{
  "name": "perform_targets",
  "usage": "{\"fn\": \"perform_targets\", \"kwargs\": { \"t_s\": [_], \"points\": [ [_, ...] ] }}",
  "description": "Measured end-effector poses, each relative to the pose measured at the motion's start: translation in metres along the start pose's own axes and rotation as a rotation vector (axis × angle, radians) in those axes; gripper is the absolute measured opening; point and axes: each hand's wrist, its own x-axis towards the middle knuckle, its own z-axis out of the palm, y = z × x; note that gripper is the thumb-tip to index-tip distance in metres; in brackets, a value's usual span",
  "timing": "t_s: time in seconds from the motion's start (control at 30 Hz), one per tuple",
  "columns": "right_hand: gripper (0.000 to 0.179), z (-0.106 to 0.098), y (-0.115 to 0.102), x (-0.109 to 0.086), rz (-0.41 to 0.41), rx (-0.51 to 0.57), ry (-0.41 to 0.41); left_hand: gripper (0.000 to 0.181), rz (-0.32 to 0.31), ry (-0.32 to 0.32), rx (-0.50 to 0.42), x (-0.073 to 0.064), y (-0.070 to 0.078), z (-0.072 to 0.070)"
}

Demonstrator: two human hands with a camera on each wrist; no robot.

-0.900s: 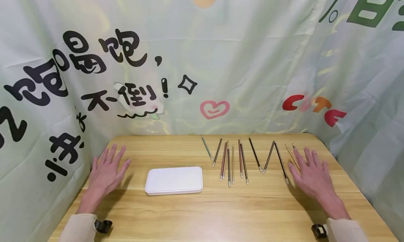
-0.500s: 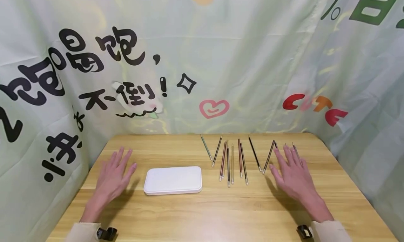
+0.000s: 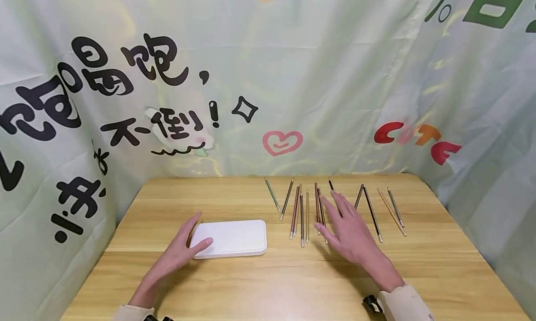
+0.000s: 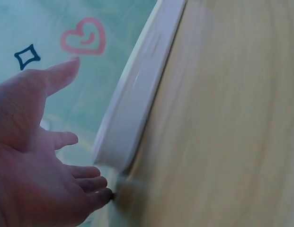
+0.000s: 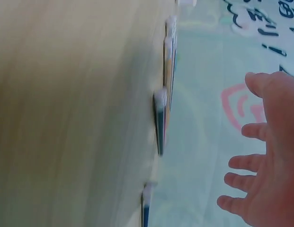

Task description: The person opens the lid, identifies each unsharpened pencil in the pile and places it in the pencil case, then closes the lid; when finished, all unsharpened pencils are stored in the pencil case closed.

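A white, flat, rounded case point(image 3: 236, 237) lies left of the middle of the wooden table point(image 3: 268, 284). My left hand point(image 3: 197, 232) is at its left end, fingers straight, with the thumb resting on the lid. The left wrist view shows this hand point(image 4: 66, 142) spread open beside the case's point(image 4: 137, 94) corner. Several thin pencils point(image 3: 307, 209) lie in a loose row at the back right. My right hand point(image 3: 331, 216) hovers flat over the middle of that row and holds nothing. The right wrist view shows its spread fingers point(image 5: 241, 163) above the pencil ends point(image 5: 161, 118).
Printed cloth point(image 3: 293, 79) walls off the table at the back and on both sides. More pencils point(image 3: 393, 209) lie to the right of my right hand. A small wrist camera point(image 3: 370, 304) sits on my right sleeve.
Both hands moved inward. The left slid right from bare table to the case's end. The right moved left from the outer pencils to the middle of the row, uncovering the rightmost ones.
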Motion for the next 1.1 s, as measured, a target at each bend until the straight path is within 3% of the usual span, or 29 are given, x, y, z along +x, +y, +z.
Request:
{"fn": "perform_targets", "kwargs": {
  "t_s": [0.1,0.23,0.63,0.87,1.1],
  "points": [
    [0.072,0.004,-0.013,0.007,-0.032,0.041,0.005,0.1,0.021,0.003,-0.013,0.0,-0.001,0.009],
    [0.075,0.008,-0.031,0.015,-0.044,0.154,-0.023,0.112,0.088,0.017,0.049,0.0,-0.005,0.015],
    [0.08,0.042,-0.079,0.038,-0.114,0.595,-0.176,0.108,0.114,0.037,0.084,0.009,-0.006,0.023],
    [0.077,0.059,-0.097,0.05,-0.123,0.667,-0.296,0.106,0.139,0.031,0.064,0.02,-0.003,0.033],
    [0.078,0.069,-0.106,0.054,-0.087,0.609,-0.311,0.11,0.14,0.126,0.112,0.021,-0.004,0.047]
  ]
}}
